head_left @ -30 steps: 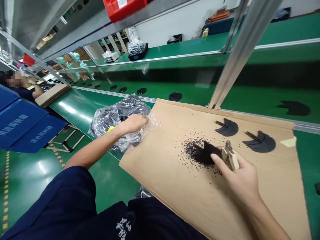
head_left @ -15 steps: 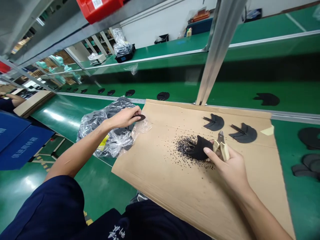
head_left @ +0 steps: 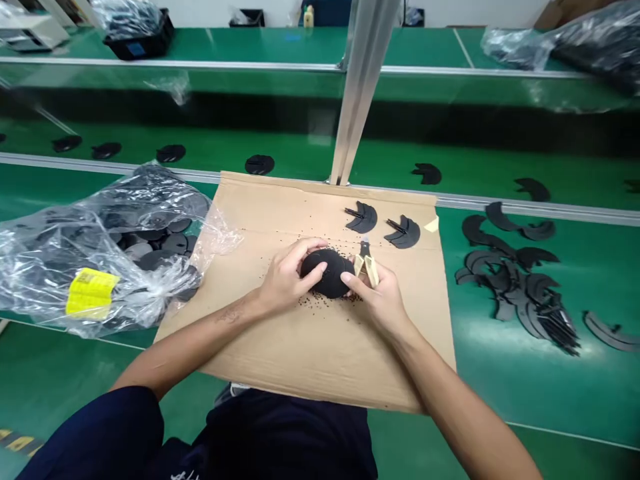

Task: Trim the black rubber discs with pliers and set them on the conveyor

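Left hand (head_left: 289, 277) grasping disc (head_left: 315, 260), right hand (head_left: 384, 303) grasping pliers (head_left: 365, 250), bare cardboard (head_left: 305, 363) to near edge

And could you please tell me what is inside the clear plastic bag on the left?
Flat, dark discs lie overlapping inside the clear plastic bag. The yellow label and the bag's glossy creases hide the rest, which I cannot make out.

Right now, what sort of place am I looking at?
Probably a factory or workshop bench: a cardboard sheet with black specks lies on a green worktop, the right hand holds cutters, and black parts lie heaped beside the sheet.
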A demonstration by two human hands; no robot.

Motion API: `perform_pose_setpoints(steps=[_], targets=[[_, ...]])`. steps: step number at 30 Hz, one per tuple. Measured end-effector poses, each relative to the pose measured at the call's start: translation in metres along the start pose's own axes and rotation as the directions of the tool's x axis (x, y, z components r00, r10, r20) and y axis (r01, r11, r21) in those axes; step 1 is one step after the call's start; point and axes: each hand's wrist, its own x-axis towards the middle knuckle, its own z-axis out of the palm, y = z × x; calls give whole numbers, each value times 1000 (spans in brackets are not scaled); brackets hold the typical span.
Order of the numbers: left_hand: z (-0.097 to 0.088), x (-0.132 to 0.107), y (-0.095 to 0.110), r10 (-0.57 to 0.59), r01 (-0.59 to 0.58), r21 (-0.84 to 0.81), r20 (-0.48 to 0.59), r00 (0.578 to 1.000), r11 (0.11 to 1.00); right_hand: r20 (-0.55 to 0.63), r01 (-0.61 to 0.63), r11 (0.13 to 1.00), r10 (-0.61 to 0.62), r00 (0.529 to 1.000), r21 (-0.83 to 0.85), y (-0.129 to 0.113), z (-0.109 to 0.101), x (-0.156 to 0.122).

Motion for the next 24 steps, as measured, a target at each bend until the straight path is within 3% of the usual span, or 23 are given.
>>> perform_pose_setpoints(steps=[2,4,9,12,15,19,24], targets=[[-1,-2,-4,42,-42,25,28,999,999,-2,17,999,-17,1000,-32,1,-1,1],[-1,-5,-8,12,-11,-8,49,999,1000,-9,32,997,-33,999,-63,3,-1,1],[5,-11,-15,-261,287,-254,131,956,924,-29,63,989,-67,997,-134,7,0,1],[5,-11,-16,-317,347,-252,154,936,903,-34,58,987,-63,997,-149,8,1,0],[3,-10,-16,-290,314,-176,152,945,933,-38,46,989,-51,998,-141,9,2,0],[0,-8,-15,-168,188,-96,185,968,977,-40,42,992,-47,998,-118,11,3,-1],[2,-9,-17,-139,159,-83,206,969,984,-43,60,988,-67,997,-144,12,2,-1]])
